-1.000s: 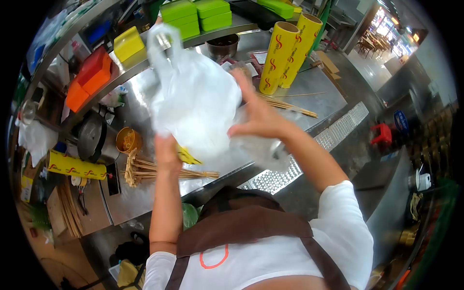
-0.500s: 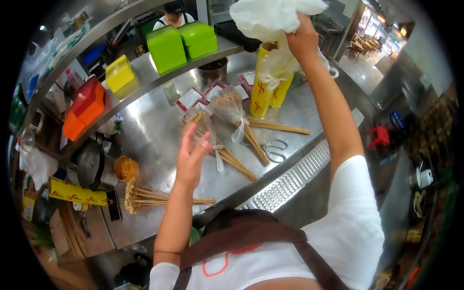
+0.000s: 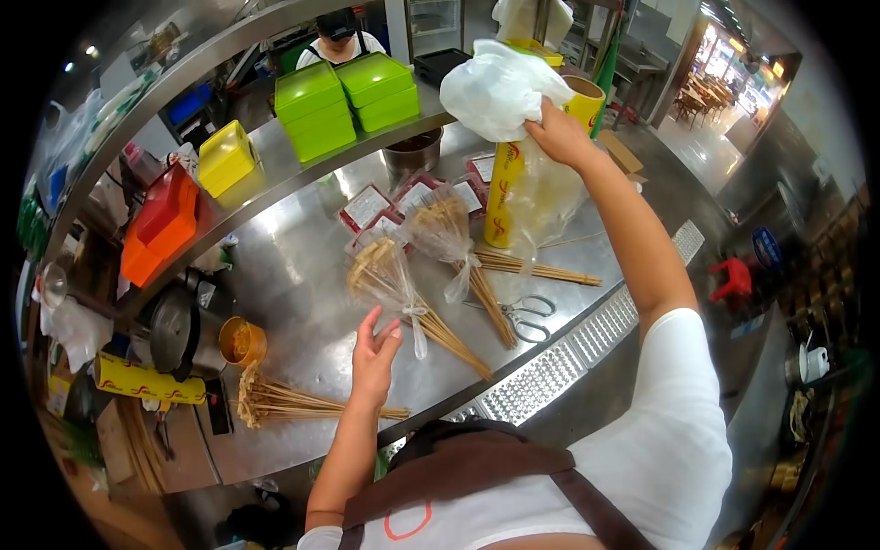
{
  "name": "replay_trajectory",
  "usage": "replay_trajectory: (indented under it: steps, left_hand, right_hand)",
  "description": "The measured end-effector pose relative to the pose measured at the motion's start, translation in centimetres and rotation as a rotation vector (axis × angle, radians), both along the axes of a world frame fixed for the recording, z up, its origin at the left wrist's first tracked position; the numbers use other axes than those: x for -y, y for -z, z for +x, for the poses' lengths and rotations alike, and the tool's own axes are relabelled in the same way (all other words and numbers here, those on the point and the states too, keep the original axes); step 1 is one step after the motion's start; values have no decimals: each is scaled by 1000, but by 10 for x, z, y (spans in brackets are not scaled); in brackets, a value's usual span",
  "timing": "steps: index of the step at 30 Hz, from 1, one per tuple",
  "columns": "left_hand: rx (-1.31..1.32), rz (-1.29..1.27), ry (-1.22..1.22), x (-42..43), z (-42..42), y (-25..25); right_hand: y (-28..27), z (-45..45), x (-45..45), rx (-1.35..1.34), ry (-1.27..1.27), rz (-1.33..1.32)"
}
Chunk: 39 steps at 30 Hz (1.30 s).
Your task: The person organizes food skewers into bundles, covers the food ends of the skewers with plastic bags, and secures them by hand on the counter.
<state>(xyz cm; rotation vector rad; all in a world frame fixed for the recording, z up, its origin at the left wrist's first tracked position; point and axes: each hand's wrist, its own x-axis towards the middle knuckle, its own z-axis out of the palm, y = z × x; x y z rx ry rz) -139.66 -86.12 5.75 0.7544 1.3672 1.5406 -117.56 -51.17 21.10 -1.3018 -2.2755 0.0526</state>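
My right hand [image 3: 557, 134] is closed on a white plastic bag [image 3: 500, 90], raised in front of the yellow film rolls [image 3: 502, 197]. Clear plastic hangs below that hand, partly over the rolls. My left hand [image 3: 373, 360] is empty above the steel counter, fingers apart, near two bundles of skewers [image 3: 440, 335] whose heads are wrapped in knotted clear bags. A loose skewer bundle [image 3: 284, 396] lies to its left. Scissors [image 3: 524, 316] rest beside the wrapped bundles, and packs with white labels [image 3: 365, 207] lie behind them.
Green boxes [image 3: 314, 110], a yellow box [image 3: 225, 158] and red-orange boxes [image 3: 163, 225] stand on the raised shelf. A metal pot [image 3: 412, 154] is under its edge. A dark lidded pot [image 3: 174, 330] and an orange container [image 3: 242, 342] stand left. Another person [image 3: 337, 41] is behind the shelf.
The white bag has moved from the middle, held by both hands, to the back right in my right hand, then slightly lower. My left hand has let go. The wrapped skewers are now uncovered.
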Motion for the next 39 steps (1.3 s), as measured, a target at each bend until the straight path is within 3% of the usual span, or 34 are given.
replay_trajectory:
  steps: [2,6,8,16,19,22,28,30,32,33,34,36,39]
  left_hand:
    - [28,-8,30,-8,5,6]
    - [21,-13,86,-15,11,6]
    - [24,-6,91,-15,9,8]
    - [-58,19,45,13,-4,4]
    - [-151,110,-82,33,-17,3]
    - [-123,1,-152,52,-35,13]
    - [-135,-9,-172,67,-29,9]
    - [-160,-33,-153,69,-30,9]
    - [-159,-37,-116,73,-33,13]
    - [-146,-36,-124,73,-32,12]
    - [-138,-52,-118,73,-33,12]
    - [-127,-19,-108,73,-32,13]
    - [-113,-32,-69,70,-24,2]
  right_hand:
    - [0,0,-16,-6,-190,-51]
    - [-16,-4,-24,-15,-198,-174]
    - [-40,-8,-6,217,-35,-383]
    - [-17,-13,-27,244,39,-311]
    - [14,5,-45,-182,-158,11]
    - [6,9,-17,-170,-1,-4]
    - [4,6,-11,-154,-37,71]
    - [-2,6,-2,-162,-78,28]
    - [-22,9,18,-378,-167,-323]
    - [-42,14,26,-307,-127,-532]
    - [-34,22,8,-419,-199,-520]
    - [-56,33,13,-397,-266,-500]
    - [-97,42,20,-332,-250,-681]
